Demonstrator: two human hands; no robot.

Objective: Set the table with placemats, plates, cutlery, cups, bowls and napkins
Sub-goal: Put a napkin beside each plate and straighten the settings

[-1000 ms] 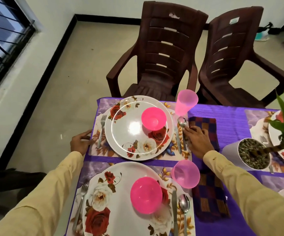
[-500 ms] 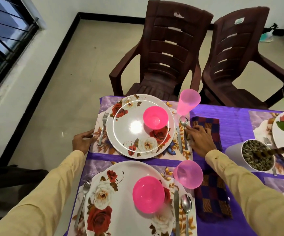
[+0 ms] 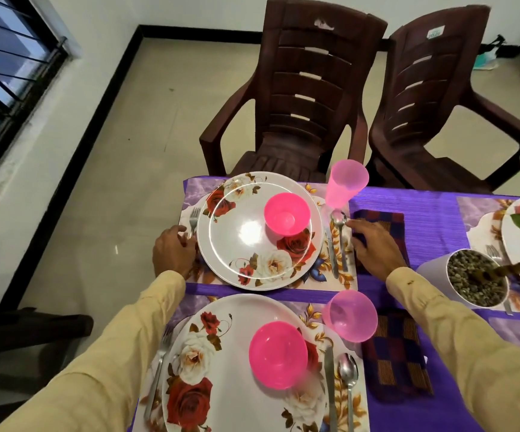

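Far placemat (image 3: 344, 279) judged under alignment, setting already on it.
Both edges should be slid evenly and kept flat, so the plate (image 3: 246, 232) is not jolted. The mat lies between the hands: left hand (image 3: 173, 249) laid on its left edge, right hand (image 3: 374, 244) spread over its right edge and the napkin (image 3: 391, 219). No pinch is seen.

One wide-angle head-worn view is given, aimed forward and steeply down from close over the near end of the table (image 3: 433, 219), with both sleeved arms (image 3: 96, 369) entering from the bottom corners, two chairs (image 3: 308, 88) and floor (image 3: 159, 120) caught beyond, and a barred window (image 3: 6, 67) clipped at the left edge.
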